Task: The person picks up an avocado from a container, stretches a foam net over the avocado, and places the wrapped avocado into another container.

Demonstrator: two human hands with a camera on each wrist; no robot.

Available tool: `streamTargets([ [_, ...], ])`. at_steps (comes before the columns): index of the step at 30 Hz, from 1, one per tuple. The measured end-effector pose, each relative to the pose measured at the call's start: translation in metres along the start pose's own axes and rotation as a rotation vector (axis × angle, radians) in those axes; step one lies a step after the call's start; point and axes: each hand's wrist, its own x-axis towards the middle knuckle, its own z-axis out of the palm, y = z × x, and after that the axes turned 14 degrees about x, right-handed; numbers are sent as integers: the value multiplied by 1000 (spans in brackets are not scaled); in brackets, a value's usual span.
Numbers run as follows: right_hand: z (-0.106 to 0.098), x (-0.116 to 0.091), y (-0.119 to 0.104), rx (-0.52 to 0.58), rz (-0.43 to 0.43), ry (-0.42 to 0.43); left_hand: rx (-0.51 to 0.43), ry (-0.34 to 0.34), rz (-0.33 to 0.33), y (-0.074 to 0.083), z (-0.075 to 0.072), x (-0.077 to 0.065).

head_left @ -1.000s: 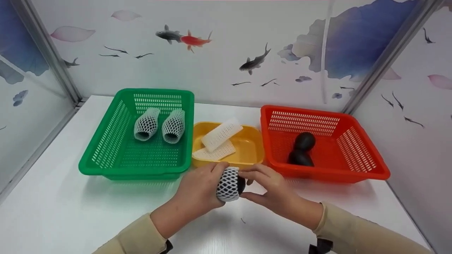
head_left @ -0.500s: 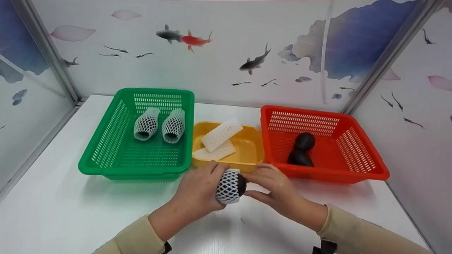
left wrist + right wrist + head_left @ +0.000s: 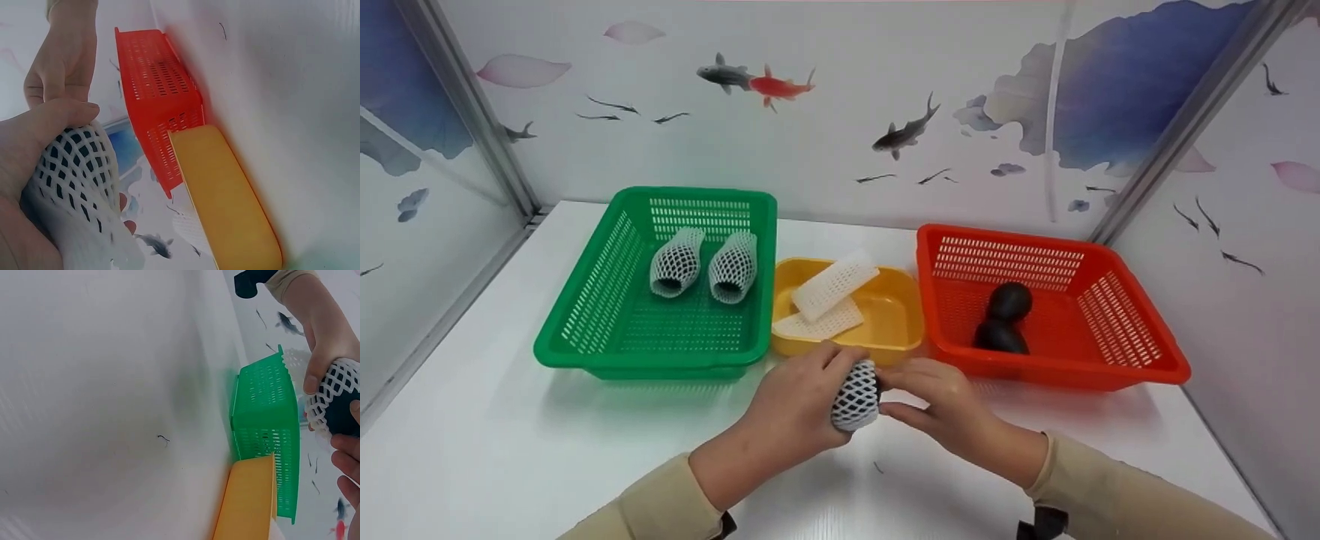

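Fish-patterned walls [image 3: 825,157] surround hands [image 3: 804,394] [image 3: 949,399] gripping a netted black object [image 3: 856,396].

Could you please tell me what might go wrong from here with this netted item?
The dark item shows bare from the net sleeve beside the right hand, so it might slip out if the left hand loosens. The open mesh could snag or tear under hard pulling. Dropped onto the table, the rounded item might roll.
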Motion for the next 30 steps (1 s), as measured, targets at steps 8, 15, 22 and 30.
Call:
streamTargets([
  [8,5,-1,2,-13,-16,24,-2,37,9,3,3,3],
  [15,9,3,0,-99,-17,55,55,98,14,5,6,9],
  [22,6,5,-5,-69,69,20,91,108,23,2,4,9],
  [30,2,2,-15,178,349,1,114,94,32,2,3,12],
])
